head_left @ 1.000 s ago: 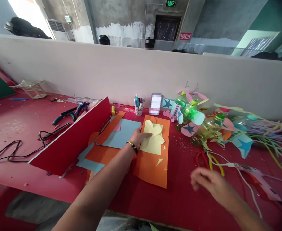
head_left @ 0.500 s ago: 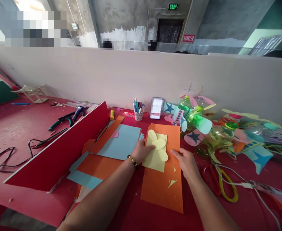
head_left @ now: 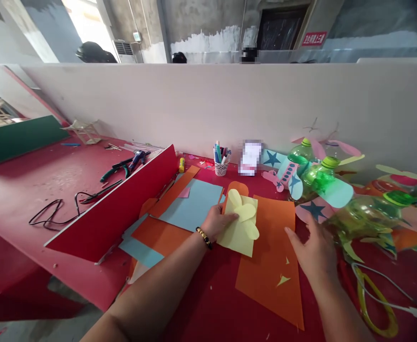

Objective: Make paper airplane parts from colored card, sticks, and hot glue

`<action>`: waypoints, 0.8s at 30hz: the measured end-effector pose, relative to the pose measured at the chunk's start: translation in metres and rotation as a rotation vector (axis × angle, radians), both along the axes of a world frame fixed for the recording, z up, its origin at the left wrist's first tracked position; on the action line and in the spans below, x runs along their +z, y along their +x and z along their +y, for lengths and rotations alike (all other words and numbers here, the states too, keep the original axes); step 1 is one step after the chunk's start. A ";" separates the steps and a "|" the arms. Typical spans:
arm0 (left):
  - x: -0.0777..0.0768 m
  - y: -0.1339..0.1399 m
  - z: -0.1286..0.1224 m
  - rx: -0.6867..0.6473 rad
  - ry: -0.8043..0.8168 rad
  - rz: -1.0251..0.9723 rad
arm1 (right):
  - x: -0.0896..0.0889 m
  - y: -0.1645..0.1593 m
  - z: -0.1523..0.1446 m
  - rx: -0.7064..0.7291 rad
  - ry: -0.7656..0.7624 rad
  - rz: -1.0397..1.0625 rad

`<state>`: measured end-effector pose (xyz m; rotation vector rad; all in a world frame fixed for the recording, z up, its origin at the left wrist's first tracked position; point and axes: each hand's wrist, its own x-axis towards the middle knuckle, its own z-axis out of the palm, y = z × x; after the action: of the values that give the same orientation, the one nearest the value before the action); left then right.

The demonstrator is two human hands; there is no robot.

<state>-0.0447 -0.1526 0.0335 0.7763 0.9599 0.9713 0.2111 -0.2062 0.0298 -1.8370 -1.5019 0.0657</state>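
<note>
The bare left forearm [head_left: 155, 289] crosses the near edge of the surface [head_left: 208, 304], slanting up and to the right. The left hand [head_left: 215, 224] is closed in a pinch, its thumb laid nearly straight on top and pointing right, the fingers mostly hidden. The bare right forearm [head_left: 336, 304] leans up and leftward; the right hand [head_left: 314, 249] is loosely spread, thumb well apart from its fingers.

Two hands [head_left: 215, 224]; three green-capped bottles [head_left: 365, 216]; one pen cup [head_left: 221, 168]
</note>
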 end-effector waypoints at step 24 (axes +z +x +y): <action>-0.002 -0.023 -0.004 -0.113 0.605 1.140 | -0.011 -0.053 -0.006 0.340 -0.362 1.050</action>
<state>-0.0673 -0.1563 0.0310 1.9866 1.5675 0.6707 0.1576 -0.2120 0.0185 -1.3607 -1.0145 1.3135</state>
